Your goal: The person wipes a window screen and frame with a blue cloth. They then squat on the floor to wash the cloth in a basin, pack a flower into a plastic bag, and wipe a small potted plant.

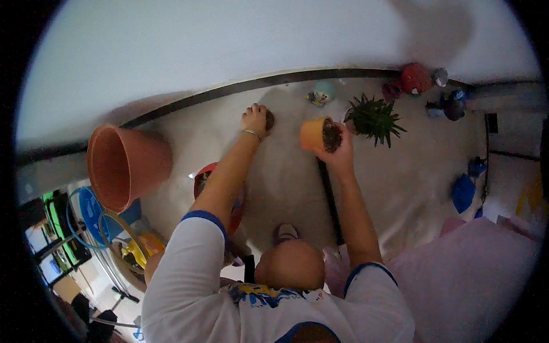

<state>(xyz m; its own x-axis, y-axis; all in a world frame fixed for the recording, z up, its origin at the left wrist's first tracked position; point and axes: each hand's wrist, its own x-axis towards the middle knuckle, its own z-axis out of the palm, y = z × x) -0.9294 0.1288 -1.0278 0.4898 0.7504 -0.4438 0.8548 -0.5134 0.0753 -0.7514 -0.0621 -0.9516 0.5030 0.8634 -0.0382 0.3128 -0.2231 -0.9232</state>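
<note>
My right hand point(338, 150) grips a small orange-yellow flower pot point(311, 135) by its rim. The pot is tipped on its side, and its mouth, filled with dark brown soil point(331, 136), faces right. To the left, my left hand point(254, 119) is closed around a dark brown, roundish clump point(270, 119), mostly hidden by the fingers; its exact kind is unclear. Just beyond the right hand is a spiky green succulent point(374, 119) in a pot that is mostly hidden. Below my left forearm stands a red container point(235, 214) with brown matter in it, partly covered by the arm.
A large terracotta-coloured pot point(153, 157) lies on its side at the left. Near the wall are a pale turquoise figure point(321, 93), a red round object point(416, 78) and dark blue items point(454, 107). Pink cloth point(457, 274) covers the lower right. A blue bucket point(94, 211) stands lower left.
</note>
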